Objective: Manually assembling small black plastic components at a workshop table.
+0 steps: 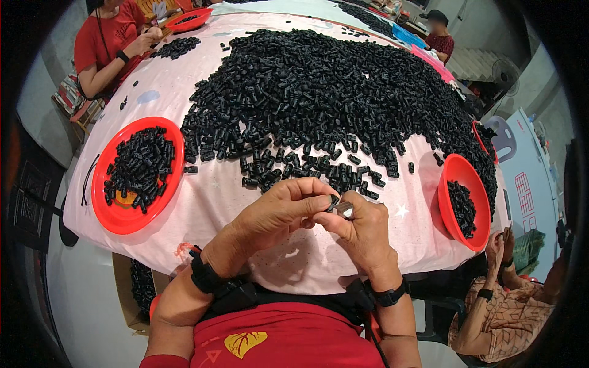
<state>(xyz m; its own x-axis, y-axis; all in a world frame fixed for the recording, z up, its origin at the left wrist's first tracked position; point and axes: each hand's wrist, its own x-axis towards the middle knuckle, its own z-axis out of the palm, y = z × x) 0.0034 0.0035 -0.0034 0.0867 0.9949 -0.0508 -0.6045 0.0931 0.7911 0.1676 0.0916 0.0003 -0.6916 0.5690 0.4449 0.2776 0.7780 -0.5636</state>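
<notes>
My left hand (285,208) pinches a small black cylindrical piece (333,201) between thumb and fingertips, above the near part of the table. Right against it, my right hand (363,230) is closed on a short shiny metal tool (346,210), whose tip meets the piece. The tool's exact kind is hidden by my fingers. Just beyond my hands lie loose black pieces (319,168) of the same sort, at the near edge of a large black heap (307,86).
A red plate (101,208) of black pieces stands at left, a red bowl (451,168) at right. The table wears a pink cloth (215,184). Other people sit at upper left, far right and lower right. A cardboard box (126,294) holds black pieces below the table's left side.
</notes>
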